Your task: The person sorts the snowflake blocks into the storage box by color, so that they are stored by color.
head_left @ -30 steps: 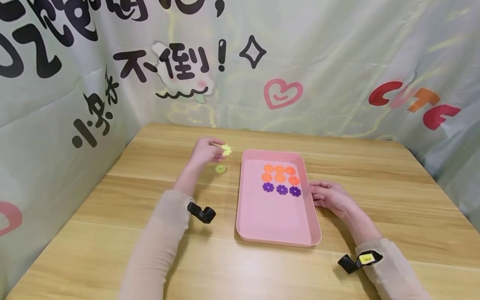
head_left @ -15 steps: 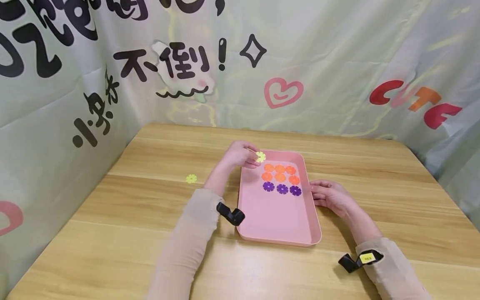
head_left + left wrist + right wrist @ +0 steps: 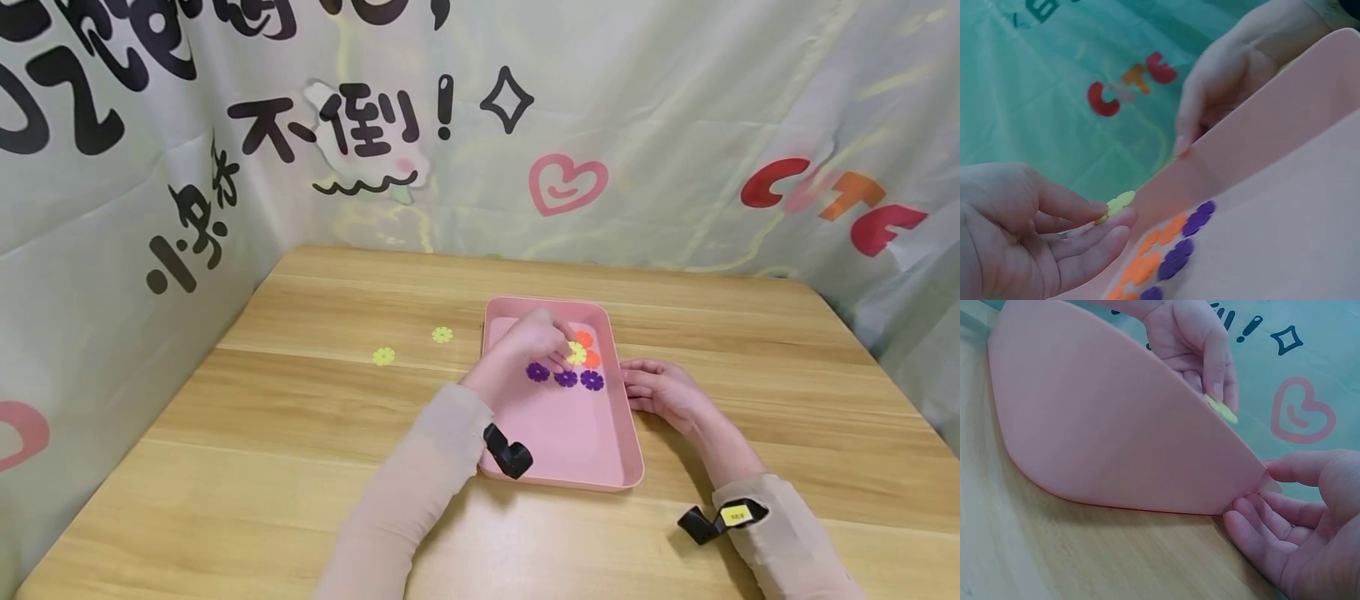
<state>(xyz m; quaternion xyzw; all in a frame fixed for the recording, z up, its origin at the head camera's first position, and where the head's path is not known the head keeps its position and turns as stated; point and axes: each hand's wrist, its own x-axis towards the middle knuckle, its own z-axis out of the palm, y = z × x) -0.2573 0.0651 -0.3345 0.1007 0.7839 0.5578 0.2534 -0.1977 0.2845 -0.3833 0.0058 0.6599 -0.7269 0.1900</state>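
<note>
My left hand is over the pink tray and pinches a yellow flower-shaped disc between thumb and fingers. In the left wrist view this yellow disc is held above the tray floor. Orange flower-shaped discs lie in the tray's far part, partly hidden by the hand. A row of three purple discs lies just nearer. My right hand touches the tray's right side from outside, thumb at the rim and fingers against the wall.
Two yellow-green discs, a farther disc and a nearer disc, lie on the wooden table left of the tray. A printed curtain stands behind the table and along its left side.
My left hand has carried the yellow disc rightward from the table, across the tray's left rim, to above the orange discs. The right hand has stayed at the tray's side.
</note>
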